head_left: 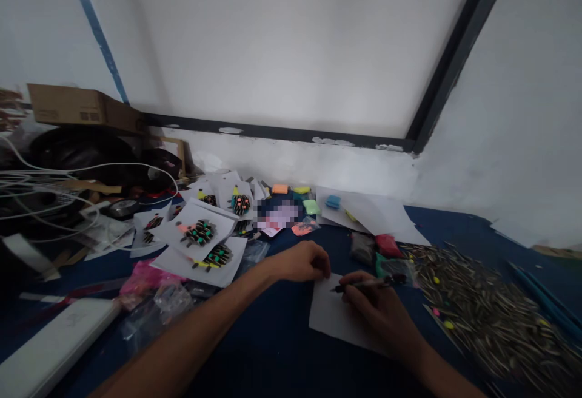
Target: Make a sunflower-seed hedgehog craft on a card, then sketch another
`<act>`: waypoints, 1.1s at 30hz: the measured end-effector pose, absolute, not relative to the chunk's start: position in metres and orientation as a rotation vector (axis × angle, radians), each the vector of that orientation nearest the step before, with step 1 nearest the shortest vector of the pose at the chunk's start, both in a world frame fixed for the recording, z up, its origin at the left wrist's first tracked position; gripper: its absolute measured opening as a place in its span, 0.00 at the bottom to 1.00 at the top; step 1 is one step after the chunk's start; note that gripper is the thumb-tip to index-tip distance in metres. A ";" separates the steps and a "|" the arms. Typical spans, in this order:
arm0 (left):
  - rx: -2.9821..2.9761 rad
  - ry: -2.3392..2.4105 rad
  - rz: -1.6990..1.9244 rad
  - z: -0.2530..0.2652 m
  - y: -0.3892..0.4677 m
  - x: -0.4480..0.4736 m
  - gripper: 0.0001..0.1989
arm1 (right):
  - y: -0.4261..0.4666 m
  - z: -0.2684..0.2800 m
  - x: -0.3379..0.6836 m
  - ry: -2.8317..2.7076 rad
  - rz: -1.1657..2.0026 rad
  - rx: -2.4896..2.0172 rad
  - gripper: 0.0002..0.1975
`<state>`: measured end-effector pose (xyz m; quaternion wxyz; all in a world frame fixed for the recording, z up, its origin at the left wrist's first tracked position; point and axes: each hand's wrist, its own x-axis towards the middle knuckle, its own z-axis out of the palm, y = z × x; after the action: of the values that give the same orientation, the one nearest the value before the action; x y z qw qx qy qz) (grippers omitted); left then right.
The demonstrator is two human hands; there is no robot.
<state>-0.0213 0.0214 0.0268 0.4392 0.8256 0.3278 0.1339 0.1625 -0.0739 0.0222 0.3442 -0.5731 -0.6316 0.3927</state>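
Note:
My right hand (375, 304) is closed around a dark marker pen (364, 284), its tip low over a small white sheet of paper (330, 316). The sheet lies on the blue cloth-covered table; my right hand covers part of it. At the sheet's far left corner my left hand (307, 261) has its fingers curled down, holding the paper's edge; the fingertips are partly hidden. Just beyond the right hand are a grey packet (362, 247), a red packet (387, 245) and a green packet (394, 267). A large heap of striped seeds (491, 319) spreads to the right.
White sheets with spiky seed figures (200, 232) overlap at the left. Coloured clay pieces (311, 207) lie near the wall beside larger paper (386, 210). A long white box (57, 346), plastic bags (159, 310), tangled white cables (91, 170) and a cardboard box (73, 105) occupy the left side.

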 end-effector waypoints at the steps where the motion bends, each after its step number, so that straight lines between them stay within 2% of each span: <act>1: 2.062 0.812 0.321 0.028 0.021 -0.021 0.09 | -0.074 0.024 0.163 -1.653 1.026 -1.496 0.17; 12: 2.118 0.726 0.210 0.033 0.021 -0.023 0.08 | -0.074 0.017 0.164 -1.691 1.100 -1.444 0.16; 19: 2.164 0.653 0.154 0.033 0.024 -0.028 0.18 | -0.071 0.013 0.165 -1.758 0.984 -1.439 0.18; 23: 2.193 0.637 0.129 0.036 0.023 -0.028 0.19 | -0.072 0.015 0.165 -1.766 0.933 -1.478 0.21; 28: 2.185 0.628 0.102 0.036 0.023 -0.028 0.21 | -0.071 0.015 0.165 -1.806 0.898 -1.454 0.17; 33: 2.186 0.605 0.111 0.035 0.024 -0.030 0.22 | -0.069 0.017 0.164 -1.801 0.892 -1.462 0.18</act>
<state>-0.0303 0.0243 0.0352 0.4217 0.8728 0.2417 0.0444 0.1642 -0.0686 0.0171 0.3223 -0.5568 -0.6861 0.3397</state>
